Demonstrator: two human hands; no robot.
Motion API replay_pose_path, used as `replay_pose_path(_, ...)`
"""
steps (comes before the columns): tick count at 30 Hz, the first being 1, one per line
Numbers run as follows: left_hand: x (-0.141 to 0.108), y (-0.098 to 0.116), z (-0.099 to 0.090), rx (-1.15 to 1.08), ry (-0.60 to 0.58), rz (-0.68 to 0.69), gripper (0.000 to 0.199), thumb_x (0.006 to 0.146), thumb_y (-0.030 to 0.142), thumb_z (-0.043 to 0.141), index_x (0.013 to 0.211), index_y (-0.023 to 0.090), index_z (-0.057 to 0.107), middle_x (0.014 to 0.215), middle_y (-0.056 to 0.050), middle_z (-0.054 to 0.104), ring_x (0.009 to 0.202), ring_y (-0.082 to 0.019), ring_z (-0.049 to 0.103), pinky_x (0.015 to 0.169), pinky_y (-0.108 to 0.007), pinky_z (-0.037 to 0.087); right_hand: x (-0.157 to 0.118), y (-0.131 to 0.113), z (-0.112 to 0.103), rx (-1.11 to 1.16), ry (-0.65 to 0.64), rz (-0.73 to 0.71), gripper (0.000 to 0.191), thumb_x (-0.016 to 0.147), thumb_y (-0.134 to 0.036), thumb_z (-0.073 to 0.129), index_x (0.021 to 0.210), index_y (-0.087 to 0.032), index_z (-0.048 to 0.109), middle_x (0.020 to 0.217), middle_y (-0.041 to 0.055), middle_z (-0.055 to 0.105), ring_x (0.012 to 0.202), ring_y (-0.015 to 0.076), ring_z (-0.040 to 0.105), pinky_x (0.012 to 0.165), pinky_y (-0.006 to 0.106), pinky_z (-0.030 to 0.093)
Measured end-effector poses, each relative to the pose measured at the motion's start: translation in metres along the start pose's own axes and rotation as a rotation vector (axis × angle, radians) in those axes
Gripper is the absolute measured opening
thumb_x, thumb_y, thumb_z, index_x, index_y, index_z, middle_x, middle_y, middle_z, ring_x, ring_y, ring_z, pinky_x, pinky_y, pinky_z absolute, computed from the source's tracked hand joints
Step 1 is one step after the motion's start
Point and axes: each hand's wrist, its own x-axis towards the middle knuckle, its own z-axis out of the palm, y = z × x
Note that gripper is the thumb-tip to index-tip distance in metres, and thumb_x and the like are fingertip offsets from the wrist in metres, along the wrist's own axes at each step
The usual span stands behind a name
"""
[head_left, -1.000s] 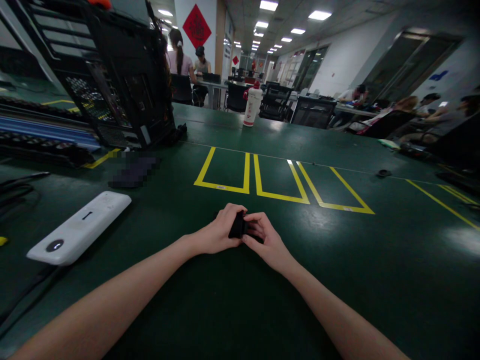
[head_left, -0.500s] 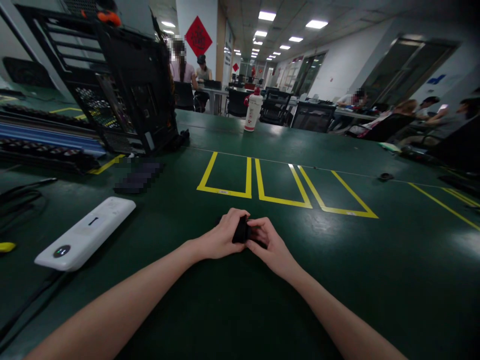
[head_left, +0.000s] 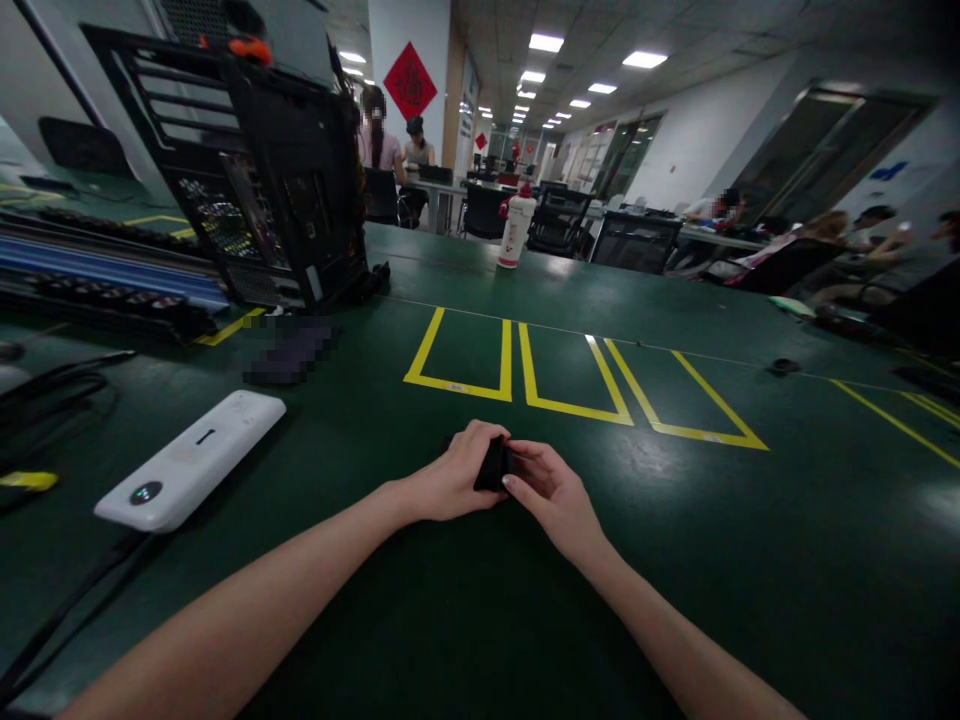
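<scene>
A small black object point(head_left: 492, 466) is between my two hands over the green table point(head_left: 465, 620), near the middle of the view. My left hand point(head_left: 459, 474) is wrapped round its left side and hides much of it. The thumb and fingertips of my right hand point(head_left: 553, 492) pinch its right end. What the object is cannot be made out.
Yellow tape outlines point(head_left: 577, 410) lie beyond my hands. A white power bank point(head_left: 191, 460) with a black cable is at the left, near a dark phone-like item point(head_left: 291, 354). A black computer case point(head_left: 285, 170) stands behind them. A white bottle point(head_left: 516, 230) stands farther back; people sit beyond.
The whole view has shifted slightly, so the table items appear a little farther right. Both hands remain on the black object, with only a slight change in the right fingers.
</scene>
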Motion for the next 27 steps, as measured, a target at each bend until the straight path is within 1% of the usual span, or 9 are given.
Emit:
replay_pose_path(3,0.0,0.0,0.0,0.015,0.009,-0.008,0.057,0.068,0.023,0.063,0.115,0.024,0.031,0.113,-0.007,0.038,0.101,-0.023,0.044,0.088,-0.043,0.04,0.002,0.002,-0.003,0.031,0.107,0.011,0.031,0.071,-0.023,0.061,0.099,-0.022,0.049,0.106,0.0044,0.055,0.102,0.0182,0.054,0.092,0.037,0.044)
replay_pose_path(4,0.0,0.0,0.0,0.013,0.009,-0.011,0.057,0.068,0.023,0.063,0.116,0.025,0.031,0.113,-0.007,0.038,0.101,-0.023,0.044,0.087,-0.043,0.04,0.003,0.002,-0.004,0.043,0.117,0.023,0.031,0.07,-0.023,0.062,0.098,-0.021,0.049,0.106,0.0043,0.055,0.101,0.018,0.055,0.091,0.037,0.044)
replay_pose_path(5,0.0,0.0,0.0,0.011,0.004,-0.009,0.057,0.069,0.024,0.062,0.116,0.025,0.031,0.114,-0.007,0.038,0.101,-0.023,0.044,0.087,-0.043,0.041,0.004,0.002,-0.003,0.058,0.108,0.036,0.031,0.069,-0.023,0.063,0.097,-0.021,0.05,0.106,0.004,0.055,0.1,0.0179,0.055,0.09,0.037,0.044)
replay_pose_path(9,-0.001,-0.002,0.0,0.014,0.003,0.008,0.056,0.07,0.023,0.061,0.116,0.025,0.03,0.115,-0.007,0.037,0.101,-0.023,0.044,0.085,-0.041,0.042,0.006,-0.002,0.003,0.118,-0.002,0.082,0.028,0.068,-0.021,0.063,0.095,-0.021,0.053,0.101,0.0022,0.058,0.097,0.0178,0.056,0.086,0.035,0.046)
replay_pose_path(15,-0.001,0.0,-0.001,0.019,-0.003,0.015,0.056,0.071,0.023,0.061,0.117,0.025,0.029,0.116,-0.007,0.036,0.102,-0.023,0.044,0.087,-0.042,0.041,0.009,-0.008,0.004,0.129,-0.05,0.117,0.023,0.072,-0.027,0.058,0.094,-0.021,0.054,0.1,0.0024,0.058,0.095,0.0168,0.056,0.085,0.035,0.045)
replay_pose_path(20,0.0,0.0,0.0,0.02,-0.006,0.008,0.055,0.071,0.022,0.061,0.116,0.025,0.03,0.116,-0.007,0.036,0.102,-0.023,0.044,0.087,-0.042,0.041,0.008,-0.007,0.003,0.079,-0.057,0.069,0.021,0.074,-0.025,0.057,0.094,-0.022,0.053,0.098,0.0015,0.057,0.094,0.0163,0.055,0.084,0.035,0.046)
replay_pose_path(24,0.002,-0.004,0.002,0.016,0.002,0.005,0.057,0.069,0.02,0.063,0.115,0.026,0.03,0.115,-0.007,0.036,0.102,-0.024,0.044,0.087,-0.044,0.041,0.005,-0.005,0.004,0.06,-0.056,-0.018,0.023,0.072,-0.02,0.058,0.094,-0.023,0.053,0.101,0.0003,0.054,0.101,0.0168,0.053,0.087,0.034,0.046)
replay_pose_path(27,0.002,-0.005,0.003,0.011,0.003,-0.002,0.057,0.068,0.02,0.063,0.115,0.026,0.031,0.115,-0.007,0.037,0.103,-0.024,0.045,0.086,-0.044,0.041,0.005,-0.004,0.006,0.046,-0.03,-0.038,0.017,0.074,-0.022,0.056,0.091,-0.022,0.053,0.101,0.0003,0.052,0.101,0.0165,0.053,0.088,0.033,0.045)
